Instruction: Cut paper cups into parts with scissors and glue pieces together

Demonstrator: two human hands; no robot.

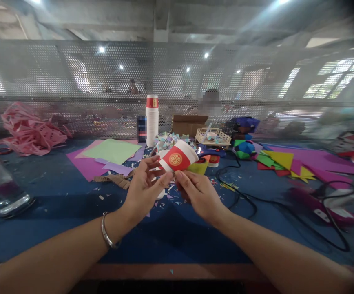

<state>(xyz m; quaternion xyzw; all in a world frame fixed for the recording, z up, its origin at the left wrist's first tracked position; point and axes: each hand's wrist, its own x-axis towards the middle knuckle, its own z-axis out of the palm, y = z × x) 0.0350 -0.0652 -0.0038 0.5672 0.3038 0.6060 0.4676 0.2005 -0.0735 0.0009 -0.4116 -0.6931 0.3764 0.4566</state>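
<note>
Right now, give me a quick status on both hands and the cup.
Left hand and right hand both grip the red paper cup, tilted, above the blue table. Black cable lies close beside right hand.

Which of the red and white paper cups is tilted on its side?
The single paper cup held between the left hand and right hand is tilted. The tall stack of cups behind it stands upright.
</note>
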